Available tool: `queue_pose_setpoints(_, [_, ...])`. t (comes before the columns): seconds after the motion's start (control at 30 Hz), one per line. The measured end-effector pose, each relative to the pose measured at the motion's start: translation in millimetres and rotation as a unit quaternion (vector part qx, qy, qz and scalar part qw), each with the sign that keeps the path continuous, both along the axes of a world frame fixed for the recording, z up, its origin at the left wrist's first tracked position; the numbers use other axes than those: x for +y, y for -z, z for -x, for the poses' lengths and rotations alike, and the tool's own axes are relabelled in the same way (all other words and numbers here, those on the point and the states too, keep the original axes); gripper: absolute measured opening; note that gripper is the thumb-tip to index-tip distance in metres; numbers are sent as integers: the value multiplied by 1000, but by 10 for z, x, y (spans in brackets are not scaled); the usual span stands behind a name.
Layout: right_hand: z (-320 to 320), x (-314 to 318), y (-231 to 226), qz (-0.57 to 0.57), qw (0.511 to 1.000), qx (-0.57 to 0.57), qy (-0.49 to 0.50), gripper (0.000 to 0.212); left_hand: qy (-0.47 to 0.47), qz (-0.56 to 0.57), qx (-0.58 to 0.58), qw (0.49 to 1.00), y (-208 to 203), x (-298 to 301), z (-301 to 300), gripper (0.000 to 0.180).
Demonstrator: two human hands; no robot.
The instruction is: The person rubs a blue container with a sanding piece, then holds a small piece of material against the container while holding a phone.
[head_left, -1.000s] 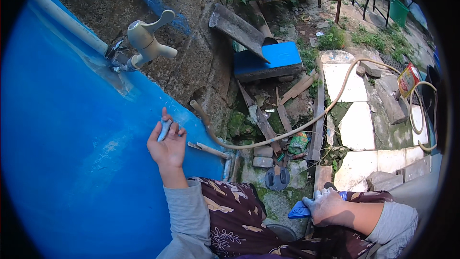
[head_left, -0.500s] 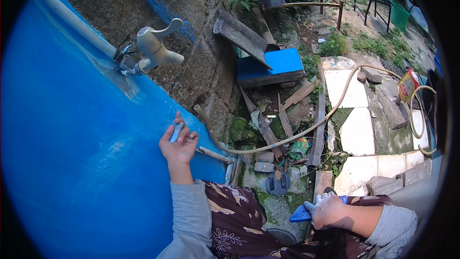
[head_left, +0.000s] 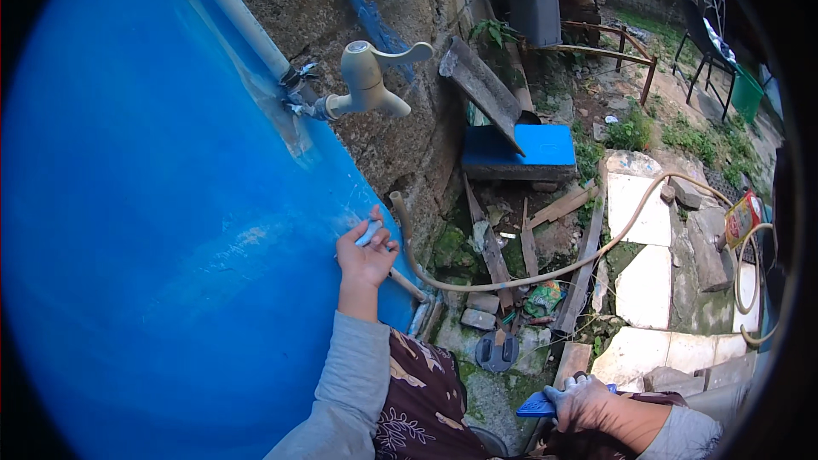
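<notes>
My left hand (head_left: 368, 257) is palm up near the right edge of a large blue-painted panel (head_left: 170, 204). Its fingers curl around a small light-blue piece (head_left: 369, 232), whose exact kind I cannot make out. At the lower right, my right hand (head_left: 581, 400) is closed over a flat blue object (head_left: 537, 405) with a speckled face, mostly hidden under the hand. Pale dust coats the fingers of that hand. A cream plastic tap (head_left: 364, 77) sticks out beyond the panel's upper edge, joined to a pipe (head_left: 239, 13).
A beige hose (head_left: 511, 284) winds from beside my left hand across the ground. Beyond it lie wooden planks (head_left: 582, 268), a blue-topped slab (head_left: 545, 145) and broken white tiles (head_left: 643, 290). A rough stone wall (head_left: 400, 145) borders the panel. A round grey lid (head_left: 496, 351) lies near my lap.
The view has shifted, so the tap, hose and yard appear farther right and lower. My left hand still holds the light-blue piece, and my right hand stays on the blue object.
</notes>
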State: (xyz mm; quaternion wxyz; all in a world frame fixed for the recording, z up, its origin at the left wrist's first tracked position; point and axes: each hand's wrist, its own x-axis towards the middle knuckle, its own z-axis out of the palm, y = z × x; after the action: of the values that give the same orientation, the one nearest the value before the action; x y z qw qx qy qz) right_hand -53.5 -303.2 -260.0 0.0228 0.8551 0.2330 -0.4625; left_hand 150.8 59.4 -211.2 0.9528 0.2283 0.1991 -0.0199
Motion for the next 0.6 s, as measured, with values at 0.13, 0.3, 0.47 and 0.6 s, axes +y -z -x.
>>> queue_pose_setpoints(0.13, [-48,-5,-30,-6,1000,-5,2,66,-44,-74,-89,992,-145,1,156,39])
queue_pose_setpoints(0.3, [-122,4,-111,5,1000,26,-10,68,11,36,-57,998,5,89,48,39])
queue_pose_setpoints(0.47, [-131,-3,-99,4,999,39,-21,70,-43,-54,-107,992,-29,-8,107,41])
queue_pose_setpoints(0.6, [7,-132,127,-139,983,-112,-36,70,-18,-18,-166,986,-93,114,150,41])
